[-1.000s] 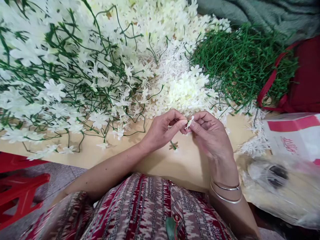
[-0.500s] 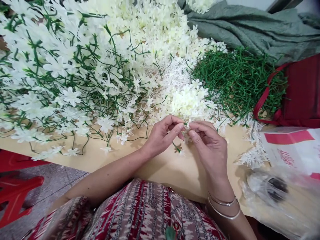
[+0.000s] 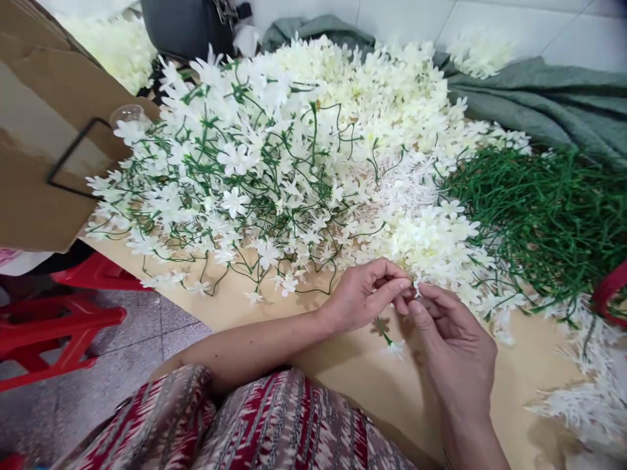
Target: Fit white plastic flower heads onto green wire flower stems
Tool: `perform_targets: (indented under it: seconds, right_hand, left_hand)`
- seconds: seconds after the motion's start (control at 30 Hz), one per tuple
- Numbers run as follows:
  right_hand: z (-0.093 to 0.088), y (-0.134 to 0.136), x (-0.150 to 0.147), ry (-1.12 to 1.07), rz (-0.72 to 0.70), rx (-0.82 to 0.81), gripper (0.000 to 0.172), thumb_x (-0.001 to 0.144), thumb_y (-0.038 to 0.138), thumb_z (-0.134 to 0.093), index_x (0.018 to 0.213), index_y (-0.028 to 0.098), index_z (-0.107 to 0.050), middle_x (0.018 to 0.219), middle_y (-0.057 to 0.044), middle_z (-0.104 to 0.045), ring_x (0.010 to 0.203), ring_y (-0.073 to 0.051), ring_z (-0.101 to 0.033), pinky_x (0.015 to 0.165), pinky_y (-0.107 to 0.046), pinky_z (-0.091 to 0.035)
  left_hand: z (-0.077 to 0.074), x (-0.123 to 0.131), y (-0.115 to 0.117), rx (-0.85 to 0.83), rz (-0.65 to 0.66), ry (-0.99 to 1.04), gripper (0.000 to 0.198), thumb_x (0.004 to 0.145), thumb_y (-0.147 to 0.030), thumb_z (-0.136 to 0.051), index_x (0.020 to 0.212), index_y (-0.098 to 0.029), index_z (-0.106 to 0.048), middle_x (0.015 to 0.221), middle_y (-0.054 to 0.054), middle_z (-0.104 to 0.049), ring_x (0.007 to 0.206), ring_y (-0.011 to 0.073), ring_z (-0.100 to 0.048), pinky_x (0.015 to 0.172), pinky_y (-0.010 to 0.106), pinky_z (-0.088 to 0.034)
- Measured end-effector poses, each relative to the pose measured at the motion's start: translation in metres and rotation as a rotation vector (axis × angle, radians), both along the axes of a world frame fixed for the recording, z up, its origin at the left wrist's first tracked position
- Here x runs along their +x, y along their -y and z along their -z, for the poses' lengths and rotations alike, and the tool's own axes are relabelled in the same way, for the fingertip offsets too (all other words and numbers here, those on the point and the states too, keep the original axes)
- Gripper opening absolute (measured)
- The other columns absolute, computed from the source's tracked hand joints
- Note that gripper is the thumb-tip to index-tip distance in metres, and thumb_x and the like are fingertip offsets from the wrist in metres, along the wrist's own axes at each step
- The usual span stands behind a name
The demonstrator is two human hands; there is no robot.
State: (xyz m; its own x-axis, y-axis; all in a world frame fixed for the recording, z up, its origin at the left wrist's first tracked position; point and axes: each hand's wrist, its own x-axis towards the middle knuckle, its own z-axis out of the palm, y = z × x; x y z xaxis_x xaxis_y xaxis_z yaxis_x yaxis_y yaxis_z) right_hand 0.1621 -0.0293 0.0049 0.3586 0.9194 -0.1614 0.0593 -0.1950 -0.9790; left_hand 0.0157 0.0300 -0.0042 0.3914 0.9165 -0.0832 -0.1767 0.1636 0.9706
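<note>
My left hand (image 3: 368, 295) is closed in a pinch on a green artificial flower stem (image 3: 386, 335). From below its fingers the stem hangs, with a white flower (image 3: 394, 350) at the lower end. Facing it, my right hand (image 3: 458, 349) pinches a small white flower part (image 3: 417, 287) between thumb and forefinger, the fingertips of both hands nearly touching. My fingers hide most of where the pieces meet. Just behind my hands lies a heap of loose cream-white petals (image 3: 421, 241).
White flowers on green stems (image 3: 235, 202) are piled at left. Bare green stems (image 3: 553, 222) lie at right, with thin white stamens (image 3: 406, 186) in between. A cardboard box (image 3: 44, 163) stands at far left. Red stools (image 3: 59, 326) are below the tabletop (image 3: 372, 385).
The view has swung left, bringing the cardboard box and a dark bag into sight. My hands stay together in much the same pinch, with the stem still hanging beneath.
</note>
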Motion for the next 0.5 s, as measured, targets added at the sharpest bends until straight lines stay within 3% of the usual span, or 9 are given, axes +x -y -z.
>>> perform_targets:
  seconds: [0.13, 0.27, 0.37, 0.5]
  right_hand:
    - [0.005, -0.001, 0.001, -0.058, -0.031, -0.017, 0.032, 0.08, 0.039, -0.087, 0.107, 0.025, -0.08, 0.109, -0.006, -0.079, 0.091, -0.017, -0.076, 0.088, -0.033, -0.061]
    - [0.005, -0.003, 0.009, 0.033, -0.074, 0.055, 0.027, 0.081, 0.041, -0.085, 0.101, 0.024, -0.08, 0.111, -0.007, -0.077, 0.095, -0.018, -0.073, 0.087, -0.033, -0.057]
    - [-0.002, -0.006, 0.015, 0.101, -0.046, 0.208, 0.019, 0.084, 0.039, -0.081, 0.093, 0.022, -0.079, 0.113, -0.007, -0.074, 0.107, -0.021, -0.07, 0.091, -0.035, -0.053]
    - [-0.012, -0.008, 0.023, 0.071, 0.148, 0.342, 0.017, 0.086, 0.037, -0.079, 0.086, 0.021, -0.074, 0.099, -0.005, -0.073, 0.097, -0.02, -0.068, 0.088, -0.037, -0.052]
  left_hand:
    - [0.006, -0.002, 0.001, 0.034, -0.026, -0.016, 0.043, 0.097, -0.06, -0.063, 0.094, -0.017, -0.061, 0.069, 0.002, -0.071, 0.064, 0.0133, -0.069, 0.067, 0.024, -0.053]
    - [0.003, 0.001, 0.008, 0.075, -0.005, -0.026, 0.039, 0.099, -0.055, -0.061, 0.094, -0.017, -0.059, 0.069, 0.001, -0.069, 0.064, 0.0131, -0.069, 0.067, 0.024, -0.053]
    - [-0.016, -0.002, 0.011, 0.183, -0.025, -0.108, 0.031, 0.102, -0.048, -0.058, 0.096, -0.017, -0.059, 0.068, -0.002, -0.065, 0.056, 0.0091, -0.061, 0.059, 0.021, -0.049]
    - [-0.06, -0.033, -0.005, 0.748, -0.28, -0.413, 0.017, 0.104, -0.034, -0.059, 0.102, -0.018, -0.063, 0.085, 0.002, -0.067, 0.059, 0.0077, -0.055, 0.053, 0.02, -0.047]
